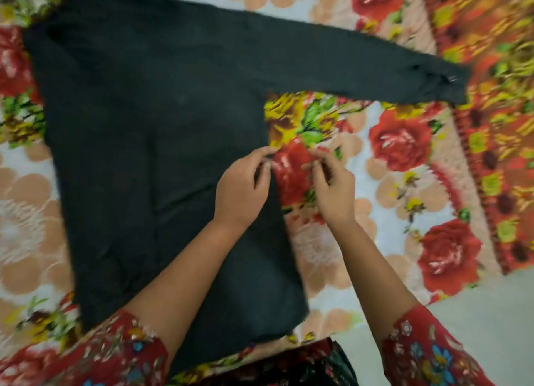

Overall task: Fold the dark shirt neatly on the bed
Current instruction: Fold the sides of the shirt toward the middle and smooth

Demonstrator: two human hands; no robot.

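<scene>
Grip of my left hand [241, 192] pinches the dark shirt [150, 119] by its side edge, likely to fold it inward. My right hand [332, 189] curls just beside; holding what, I cannot tell. Outward, the shirt lies flat on the bed [401, 142], one sleeve [361, 67] far beyond.

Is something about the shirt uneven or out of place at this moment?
The dark shirt lies flat but lopsided: one sleeve stretches right across the floral bedspread, while no matching sleeve shows on the other side. No tear or stain is visible, though the picture is blurred.
</scene>
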